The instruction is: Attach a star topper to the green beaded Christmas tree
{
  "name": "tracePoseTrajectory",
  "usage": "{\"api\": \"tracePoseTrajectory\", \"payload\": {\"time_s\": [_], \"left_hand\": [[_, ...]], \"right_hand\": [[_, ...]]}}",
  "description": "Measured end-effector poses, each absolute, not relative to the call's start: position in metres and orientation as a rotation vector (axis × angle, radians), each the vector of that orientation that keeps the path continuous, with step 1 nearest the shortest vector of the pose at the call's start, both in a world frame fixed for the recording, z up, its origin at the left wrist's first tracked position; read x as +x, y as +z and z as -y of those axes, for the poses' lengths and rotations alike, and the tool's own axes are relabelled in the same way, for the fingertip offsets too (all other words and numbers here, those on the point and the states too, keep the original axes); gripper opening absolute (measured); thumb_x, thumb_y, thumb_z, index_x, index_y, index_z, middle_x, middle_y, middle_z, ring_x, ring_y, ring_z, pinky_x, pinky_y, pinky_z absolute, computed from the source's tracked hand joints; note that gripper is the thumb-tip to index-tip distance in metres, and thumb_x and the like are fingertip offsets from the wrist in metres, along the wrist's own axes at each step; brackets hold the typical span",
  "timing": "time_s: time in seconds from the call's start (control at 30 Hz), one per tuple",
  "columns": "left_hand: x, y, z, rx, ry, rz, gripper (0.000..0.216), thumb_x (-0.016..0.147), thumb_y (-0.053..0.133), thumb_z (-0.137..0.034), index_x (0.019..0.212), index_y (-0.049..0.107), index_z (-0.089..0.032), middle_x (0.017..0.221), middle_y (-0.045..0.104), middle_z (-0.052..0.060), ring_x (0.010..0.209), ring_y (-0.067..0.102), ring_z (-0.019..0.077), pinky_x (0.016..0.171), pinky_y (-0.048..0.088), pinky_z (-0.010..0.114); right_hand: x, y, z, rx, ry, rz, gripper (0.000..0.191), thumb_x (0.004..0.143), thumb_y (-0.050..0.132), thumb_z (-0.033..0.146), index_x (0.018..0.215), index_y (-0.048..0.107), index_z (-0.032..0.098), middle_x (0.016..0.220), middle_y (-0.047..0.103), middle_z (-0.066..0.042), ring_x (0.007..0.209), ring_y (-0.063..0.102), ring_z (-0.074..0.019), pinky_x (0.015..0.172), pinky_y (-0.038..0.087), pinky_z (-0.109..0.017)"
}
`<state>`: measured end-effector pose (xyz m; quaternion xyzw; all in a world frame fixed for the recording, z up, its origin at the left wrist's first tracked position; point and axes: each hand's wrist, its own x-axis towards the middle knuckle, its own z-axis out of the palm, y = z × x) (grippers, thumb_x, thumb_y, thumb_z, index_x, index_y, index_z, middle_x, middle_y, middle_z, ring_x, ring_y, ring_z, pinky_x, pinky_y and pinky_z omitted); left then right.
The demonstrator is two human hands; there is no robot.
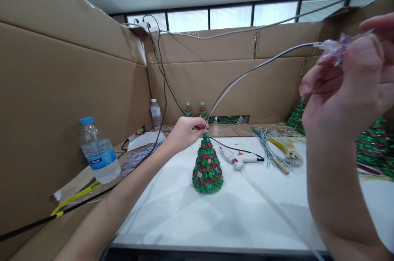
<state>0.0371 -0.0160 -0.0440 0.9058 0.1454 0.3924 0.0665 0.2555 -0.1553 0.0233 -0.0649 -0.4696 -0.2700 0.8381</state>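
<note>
Tree [208, 166] upright on tabletop [191, 226], standing unaided, which probably frees both hands. Left hand [188, 131] pinches the wires [246, 73] at the tree's tip, likely to steady them there. Right hand [353, 70] grips a clear piece [338, 45] at their other end, raised, apparently to keep slack off the tree. Glue gun [240, 160] lies near, seemingly for easy reach.

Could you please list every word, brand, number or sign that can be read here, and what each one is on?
None reads clearly.
Blue label on the large water bottle: white marks, too blurred to read.
Label on the smaller bottle: too small.
Yellow tag on the black cable: dark print, illegible.
</note>
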Motion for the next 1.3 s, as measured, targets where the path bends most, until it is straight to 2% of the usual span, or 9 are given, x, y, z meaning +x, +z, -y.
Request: {"api": "tracePoseTrajectory", "payload": {"time_s": [0.2,0.43,0.6,0.73,0.87,1.07,1.3], "left_hand": [[0.0377,-0.0458,0.0168,2.740,1.132,-0.342,0.008,0.081,0.060,-0.014,0.075,0.066,-0.015,0.076,0.073,0.001,0.068,0.065,0.0103,0.067,0.050,0.020],[0.0393,-0.0464,0.0127,2.559,1.103,-0.405,0.005,0.078,0.065,-0.017,0.076,0.066,-0.013,0.075,0.070,0.002,0.069,0.064,0.0103,0.067,0.052,0.020],[0.0388,-0.0464,0.0140,2.611,1.117,-0.409,0.007,0.078,0.066,-0.017,0.075,0.070,-0.013,0.076,0.073,0.004,0.068,0.065,0.0111,0.067,0.052,0.021],[0.0387,-0.0460,0.0138,2.579,1.098,-0.374,0.010,0.078,0.067,-0.021,0.075,0.072,-0.013,0.081,0.074,0.007,0.074,0.067,0.0144,0.071,0.054,0.024],[0.0391,-0.0453,0.0116,2.519,0.973,-0.426,0.017,0.079,0.066,-0.027,0.074,0.071,-0.012,0.086,0.074,0.008,0.081,0.068,0.0165,0.073,0.055,0.026],[0.0407,-0.0442,0.0148,2.485,0.995,-0.486,0.023,0.083,0.063,-0.033,0.089,0.073,-0.012,0.094,0.075,0.008,0.083,0.067,0.0151,0.073,0.053,0.025],[0.0404,-0.0440,0.0163,2.571,1.043,-0.368,0.031,0.092,0.054,-0.036,0.087,0.073,-0.012,0.088,0.074,0.007,0.079,0.063,0.0134,0.067,0.047,0.022]], "right_hand": [[0.2585,0.0253,0.1553,-0.104,-0.566,1.009,0.012,0.078,0.060,0.025,0.086,0.069,0.027,0.064,0.038,0.003,0.046,0.043,-0.0074,0.025,0.029,-0.016],[0.2553,0.0241,0.1563,-0.120,-0.527,1.003,0.012,0.077,0.062,0.026,0.086,0.070,0.027,0.069,0.045,0.002,0.048,0.044,-0.0069,0.028,0.032,-0.017],[0.2619,0.0268,0.1534,-0.052,-0.583,1.014,0.012,0.075,0.063,0.027,0.084,0.069,0.026,0.064,0.042,0.003,0.042,0.040,-0.0070,0.023,0.026,-0.017],[0.2631,0.0261,0.1539,-0.097,-0.568,1.016,0.013,0.078,0.061,0.026,0.088,0.070,0.026,0.067,0.045,0.002,0.045,0.044,-0.0077,0.025,0.030,-0.017],[0.2608,0.0247,0.1548,-0.087,-0.580,1.032,0.012,0.078,0.062,0.027,0.087,0.070,0.028,0.064,0.038,0.003,0.045,0.044,-0.0078,0.024,0.029,-0.017],[0.2614,0.0248,0.1538,-0.130,-0.609,1.033,0.013,0.077,0.063,0.025,0.086,0.070,0.029,0.068,0.044,0.002,0.048,0.047,-0.0083,0.026,0.033,-0.017],[0.2589,0.0223,0.1523,-0.174,-0.619,1.064,0.014,0.079,0.062,0.025,0.088,0.070,0.032,0.066,0.044,0.003,0.052,0.048,-0.0086,0.029,0.036,-0.016]]}}
